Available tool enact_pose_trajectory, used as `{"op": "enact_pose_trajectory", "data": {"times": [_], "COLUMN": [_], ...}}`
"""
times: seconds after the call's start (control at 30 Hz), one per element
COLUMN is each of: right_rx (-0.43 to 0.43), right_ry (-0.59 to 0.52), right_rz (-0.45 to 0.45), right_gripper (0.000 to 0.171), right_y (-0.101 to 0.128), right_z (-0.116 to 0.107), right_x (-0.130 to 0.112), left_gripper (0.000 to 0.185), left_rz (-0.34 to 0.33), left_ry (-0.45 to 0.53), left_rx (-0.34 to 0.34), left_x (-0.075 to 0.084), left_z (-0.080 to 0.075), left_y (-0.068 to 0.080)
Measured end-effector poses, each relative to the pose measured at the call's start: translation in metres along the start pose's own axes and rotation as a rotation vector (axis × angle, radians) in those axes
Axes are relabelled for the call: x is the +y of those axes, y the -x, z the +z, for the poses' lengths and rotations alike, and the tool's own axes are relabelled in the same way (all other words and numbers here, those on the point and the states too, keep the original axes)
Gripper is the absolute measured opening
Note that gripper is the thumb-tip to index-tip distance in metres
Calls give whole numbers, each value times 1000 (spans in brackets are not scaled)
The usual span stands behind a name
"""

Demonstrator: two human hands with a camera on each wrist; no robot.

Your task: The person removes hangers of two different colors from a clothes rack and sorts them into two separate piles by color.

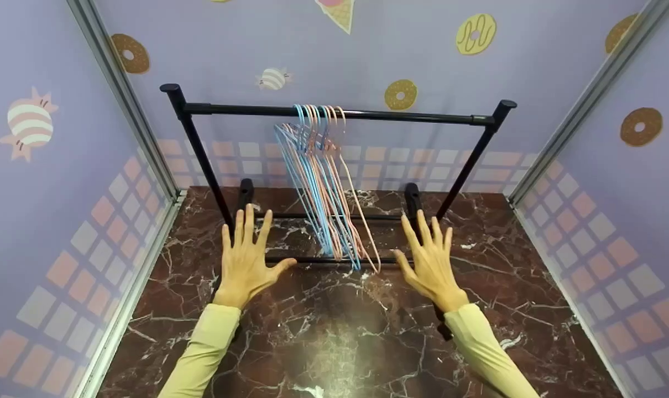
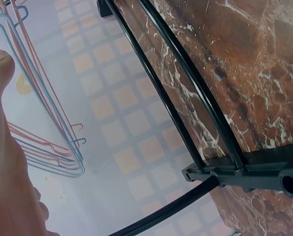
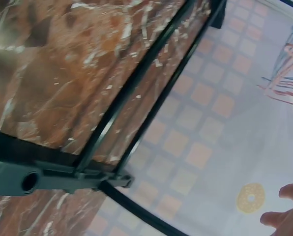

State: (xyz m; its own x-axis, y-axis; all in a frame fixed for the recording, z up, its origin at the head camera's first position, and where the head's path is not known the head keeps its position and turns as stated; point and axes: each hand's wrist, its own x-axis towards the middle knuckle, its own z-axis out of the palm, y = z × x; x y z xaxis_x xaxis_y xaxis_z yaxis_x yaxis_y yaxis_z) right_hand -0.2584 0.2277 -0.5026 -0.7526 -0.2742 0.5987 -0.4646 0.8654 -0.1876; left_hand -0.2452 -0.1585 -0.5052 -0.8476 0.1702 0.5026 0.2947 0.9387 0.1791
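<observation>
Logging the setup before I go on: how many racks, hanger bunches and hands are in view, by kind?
Rack: 1
Hanger bunch, blue and pink mixed, single hangers too packed to count: 1
Hands, left hand and right hand, both spread and holding nothing: 2
Total: 4

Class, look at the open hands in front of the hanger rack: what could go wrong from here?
1. The hangers hang bunched tight on the rail; pulling one may drag its neighbours off.
2. The left hand and right hand are close to the low bars; a knock might shift the rack.
</observation>
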Motion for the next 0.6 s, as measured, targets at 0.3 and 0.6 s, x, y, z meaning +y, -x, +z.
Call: {"op": "enact_pose_trajectory", "data": {"times": [0.3,0.6], "right_rx": [39,31], "right_ry": [-73,-139], "right_rz": [1,-11], "right_gripper": [62,60], "right_y": [-29,-50], "right_z": [-7,0], "right_x": [-20,-47], "left_gripper": [107,103], "left_rz": [-20,-166], "left_ry": [14,130], "left_rx": [18,-44], "left_x": [-2,-21], "left_z": [-5,-9], "left_y": [-8,-22]}}
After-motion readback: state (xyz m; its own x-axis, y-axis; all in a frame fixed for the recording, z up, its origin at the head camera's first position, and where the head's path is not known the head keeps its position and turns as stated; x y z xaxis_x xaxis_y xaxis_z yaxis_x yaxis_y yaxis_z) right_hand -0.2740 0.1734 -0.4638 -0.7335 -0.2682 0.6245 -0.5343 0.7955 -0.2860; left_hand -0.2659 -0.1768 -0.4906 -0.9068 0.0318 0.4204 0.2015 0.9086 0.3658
